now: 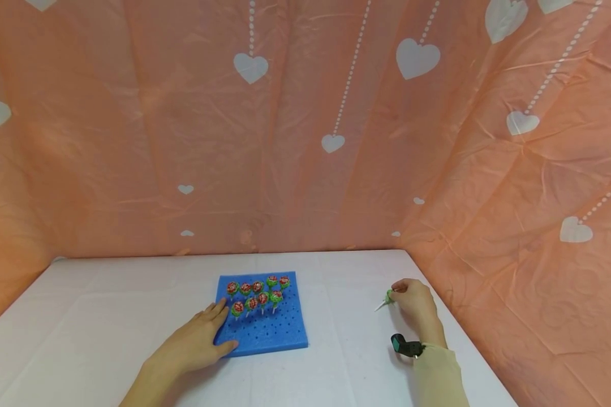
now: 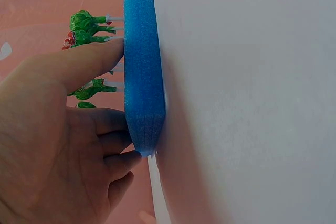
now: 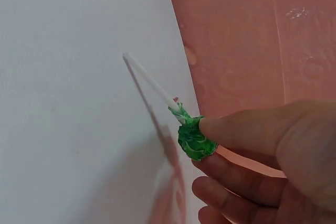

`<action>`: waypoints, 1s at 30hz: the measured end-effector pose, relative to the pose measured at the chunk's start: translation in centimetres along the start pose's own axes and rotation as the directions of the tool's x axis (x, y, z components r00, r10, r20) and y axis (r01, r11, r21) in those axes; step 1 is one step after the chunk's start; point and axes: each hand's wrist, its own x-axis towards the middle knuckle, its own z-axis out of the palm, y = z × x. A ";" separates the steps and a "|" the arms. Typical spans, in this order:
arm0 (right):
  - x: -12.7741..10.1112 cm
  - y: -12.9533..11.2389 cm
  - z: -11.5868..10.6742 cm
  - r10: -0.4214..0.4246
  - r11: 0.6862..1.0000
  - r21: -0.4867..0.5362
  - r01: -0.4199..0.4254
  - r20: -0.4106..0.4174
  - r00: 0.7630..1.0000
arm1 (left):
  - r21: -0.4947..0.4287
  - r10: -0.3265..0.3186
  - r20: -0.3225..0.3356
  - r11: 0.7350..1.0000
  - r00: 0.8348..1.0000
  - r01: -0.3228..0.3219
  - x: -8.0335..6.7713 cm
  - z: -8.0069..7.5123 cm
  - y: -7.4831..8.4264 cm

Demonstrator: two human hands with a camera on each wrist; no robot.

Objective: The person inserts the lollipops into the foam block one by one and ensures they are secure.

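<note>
My right hand (image 1: pixel 416 305) pinches a lollipop (image 3: pixel 195 140) by its green-wrapped head, between thumb and fingers. Its white stick points away from the hand, toward the left, low over the white tabletop. To the left lies a blue foam board (image 1: pixel 270 338) dotted with small holes. Several lollipops (image 1: pixel 263 298) in red and green wrappers stand in two rows across its far half, sticks down in the foam. My left hand (image 1: pixel 196 339) rests on the board's left edge, thumb at the near corner and fingers spread along the side.
A white cloth (image 1: pixel 107 316) covers the table. Orange sheeting (image 1: pixel 295 198) with white hearts hangs behind it and along the right side. A black wrist camera (image 1: pixel 407 345) is strapped to my right wrist, above a pale sleeve (image 1: pixel 438 376).
</note>
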 end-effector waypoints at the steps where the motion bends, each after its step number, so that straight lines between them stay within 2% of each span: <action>1: 0.0 -0.1 0.0 -0.004 1.000 0.003 0.004 -0.006 1.000 | -0.001 -0.001 0.001 1.000 1.000 0.001 0.0 0.0 0.0; 8: 0.0 -1.3 0.3 -0.069 0.995 0.069 0.071 -0.031 0.997 | 0.004 0.001 0.002 1.000 1.000 -0.001 0.0 0.0 -0.1; 12: -0.1 -2.3 0.6 -0.135 0.986 0.084 0.141 -0.072 0.988 | 0.003 0.001 0.004 1.000 1.000 -0.001 0.1 0.0 0.0; 17: 0.1 -3.2 1.1 -0.166 0.972 0.154 0.180 -0.099 0.981 | -0.001 -0.007 0.008 1.000 1.000 0.007 0.0 -0.1 0.1; 30: -0.4 -6.1 2.6 -0.219 0.904 0.345 0.252 -0.134 0.967 | -0.004 -0.016 0.015 1.000 1.000 0.016 0.0 -0.1 0.2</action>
